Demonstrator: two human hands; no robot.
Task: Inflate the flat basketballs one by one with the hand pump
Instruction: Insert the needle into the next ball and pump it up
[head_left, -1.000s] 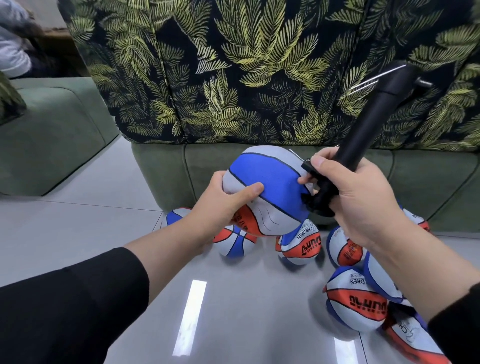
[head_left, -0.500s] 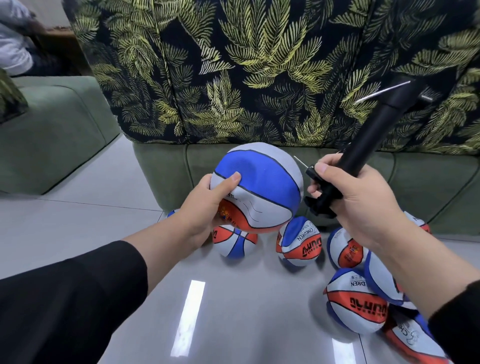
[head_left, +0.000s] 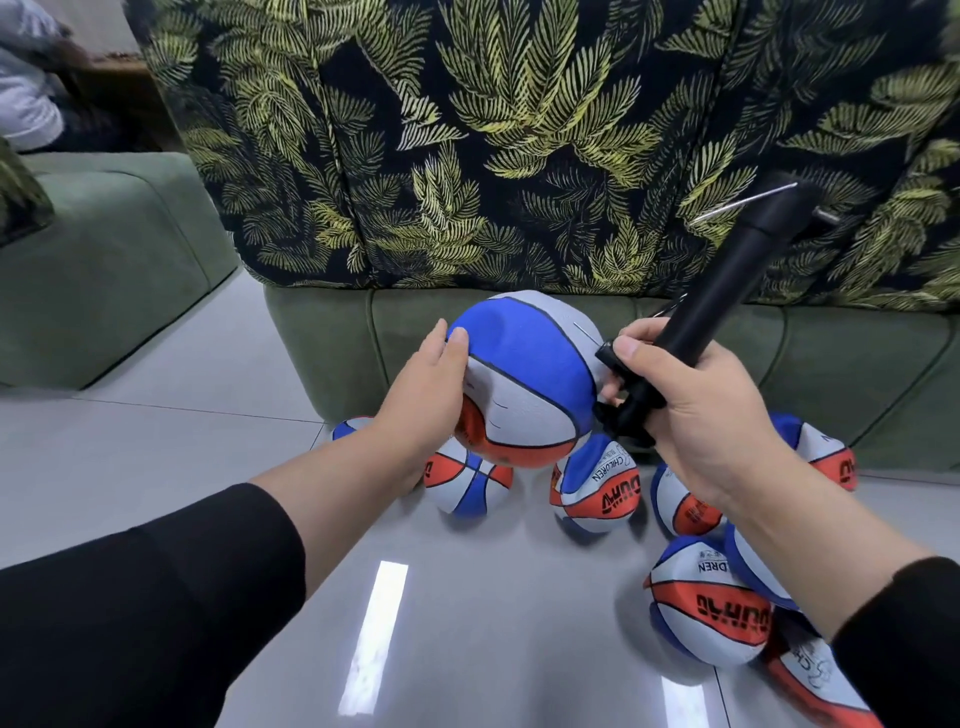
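Your left hand (head_left: 431, 400) cups the flat ball (head_left: 524, 379) from its left side, fingers curled round it, holding it up off the floor (head_left: 156, 457) in front of the sofa (head_left: 332, 364). Your right hand (head_left: 696, 410) is wrapped tight round the lower end of the pump (head_left: 727, 291), whose barrel slants up to the right. A thin needle (head_left: 587, 332) shows just by the ball's upper right; whether its tip is seated in the valve you cannot tell from here.

The ball is soft and dented, so it may fold or slip if you push. Come in at an angle and the needle could bend or miss the valve. The other balls (head_left: 597, 488) lie on the floor just below.
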